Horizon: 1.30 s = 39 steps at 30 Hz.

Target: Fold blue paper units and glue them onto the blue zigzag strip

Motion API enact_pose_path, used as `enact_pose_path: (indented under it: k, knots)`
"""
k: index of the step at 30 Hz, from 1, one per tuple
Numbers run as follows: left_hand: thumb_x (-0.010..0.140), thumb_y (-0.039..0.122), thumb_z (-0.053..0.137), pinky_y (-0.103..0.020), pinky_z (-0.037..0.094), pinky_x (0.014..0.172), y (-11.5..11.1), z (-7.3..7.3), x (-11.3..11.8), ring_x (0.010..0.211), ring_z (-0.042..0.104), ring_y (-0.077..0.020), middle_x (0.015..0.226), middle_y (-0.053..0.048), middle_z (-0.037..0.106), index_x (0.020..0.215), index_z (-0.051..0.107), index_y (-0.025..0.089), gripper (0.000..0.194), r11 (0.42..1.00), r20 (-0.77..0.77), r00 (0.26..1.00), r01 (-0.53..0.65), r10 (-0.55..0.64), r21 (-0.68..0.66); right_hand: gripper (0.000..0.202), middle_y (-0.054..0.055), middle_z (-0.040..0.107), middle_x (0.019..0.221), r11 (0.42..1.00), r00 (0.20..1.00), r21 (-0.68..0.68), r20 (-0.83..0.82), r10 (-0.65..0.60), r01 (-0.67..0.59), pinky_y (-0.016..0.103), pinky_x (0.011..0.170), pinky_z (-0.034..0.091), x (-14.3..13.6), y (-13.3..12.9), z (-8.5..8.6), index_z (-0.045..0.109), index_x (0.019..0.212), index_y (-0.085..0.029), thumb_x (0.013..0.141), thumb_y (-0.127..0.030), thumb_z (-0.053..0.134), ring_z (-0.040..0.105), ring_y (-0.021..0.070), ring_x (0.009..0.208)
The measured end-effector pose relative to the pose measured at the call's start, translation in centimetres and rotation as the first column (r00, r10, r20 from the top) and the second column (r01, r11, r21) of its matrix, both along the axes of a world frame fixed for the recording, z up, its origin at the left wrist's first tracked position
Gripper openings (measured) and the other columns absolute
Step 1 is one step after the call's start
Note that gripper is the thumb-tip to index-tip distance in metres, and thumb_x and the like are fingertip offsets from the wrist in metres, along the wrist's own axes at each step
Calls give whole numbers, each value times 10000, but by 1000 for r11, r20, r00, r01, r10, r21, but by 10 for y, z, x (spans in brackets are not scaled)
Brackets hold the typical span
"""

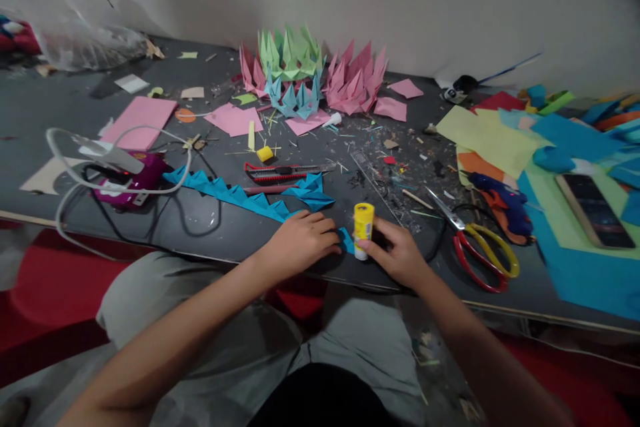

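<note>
My right hand is wrapped round a yellow glue stick, which stands upright with its white end down at the tip of a blue folded paper strip. My left hand lies over that strip with its fingers curled, pinning it to the dark table near the front edge. The strip's row of pointed folds runs off to the left. Beyond my left hand lie a loose blue folded paper piece and a red utility knife. A yellow cap rests behind the knife.
Scissors with red and yellow handles, a blue glue gun and a phone on coloured paper lie to the right. Folded paper crowns stand by the wall. A purple power strip with looping cables sits left. A clear ruler lies mid-table.
</note>
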State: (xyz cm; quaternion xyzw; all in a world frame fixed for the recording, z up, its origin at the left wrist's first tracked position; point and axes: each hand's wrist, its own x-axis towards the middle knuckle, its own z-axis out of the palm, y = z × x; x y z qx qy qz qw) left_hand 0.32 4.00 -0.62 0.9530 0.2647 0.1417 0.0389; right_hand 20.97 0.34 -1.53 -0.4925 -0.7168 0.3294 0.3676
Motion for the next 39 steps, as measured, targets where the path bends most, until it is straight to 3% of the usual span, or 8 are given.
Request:
enact_pose_path:
  k: [5, 8, 11, 14, 18, 26, 34, 39]
  knots:
    - [883, 309, 478, -290, 335, 624, -2, 0, 2, 729, 548, -153, 788, 1, 625, 838, 608, 177, 191, 985, -29, 998, 68, -64, 159, 308, 53, 693, 821, 969, 914, -62, -324, -245, 238, 286, 639, 526, -1, -1, -2, 590, 998, -186, 791, -413, 564, 646, 178, 745]
    - [895, 243, 445, -290, 326, 603, -2, 1, 4, 679, 540, -145, 717, 4, 607, 794, 591, 168, 192, 973, -28, 997, 69, -65, 220, 310, 52, 695, 827, 952, 873, -32, -389, -292, 304, 279, 644, 526, -1, -2, -3, 587, 1018, -192, 776, -386, 596, 648, 174, 754]
    - [889, 223, 444, -288, 329, 602, 0, 4, 9, 665, 542, -149, 698, 1, 594, 762, 566, 166, 185, 984, -36, 999, 25, -18, 177, 294, 49, 696, 852, 939, 854, 31, -428, -298, 343, 269, 649, 524, 0, -4, -4, 570, 1050, -206, 799, -361, 576, 650, 164, 756]
    - [885, 235, 458, -297, 348, 637, 3, 8, 15, 717, 561, -172, 745, -20, 610, 768, 546, 159, 165, 994, -77, 996, -41, 48, 98, 288, 55, 695, 907, 957, 902, 74, -362, -237, 281, 280, 672, 526, 2, -4, -6, 549, 1081, -215, 816, -328, 560, 652, 168, 789]
    - [883, 211, 457, -315, 347, 660, 8, 10, 21, 744, 576, -194, 768, -40, 626, 799, 542, 144, 137, 996, -158, 985, -62, 71, 63, 300, 68, 678, 986, 981, 983, 122, -126, -132, 148, 342, 793, 505, 3, -2, -10, 549, 1091, -217, 799, -280, 583, 638, 194, 882]
    - [858, 178, 482, -315, 324, 650, 15, 4, 22, 711, 586, -192, 750, -38, 626, 796, 563, 134, 112, 997, -167, 985, -31, 43, 73, 255, 73, 661, 1002, 990, 996, 139, 75, -47, 36, 341, 807, 502, 0, 4, -12, 561, 1053, -219, 807, -285, 567, 628, 204, 909]
    - [862, 177, 472, -314, 322, 654, 13, 5, 22, 726, 591, -192, 768, -38, 635, 805, 570, 135, 121, 997, -154, 986, -48, 58, 67, 236, 99, 649, 979, 960, 970, 271, 208, -129, 69, 365, 801, 494, -2, 6, -10, 564, 1036, -193, 825, -291, 523, 607, 227, 924]
    - [869, 193, 472, -318, 336, 662, 12, 3, 22, 714, 589, -192, 754, -36, 631, 795, 562, 142, 127, 995, -143, 987, -62, 72, 73, 203, 95, 642, 934, 936, 961, 297, 142, -236, 186, 379, 799, 481, -2, 1, -9, 576, 991, -191, 814, -281, 534, 600, 228, 888]
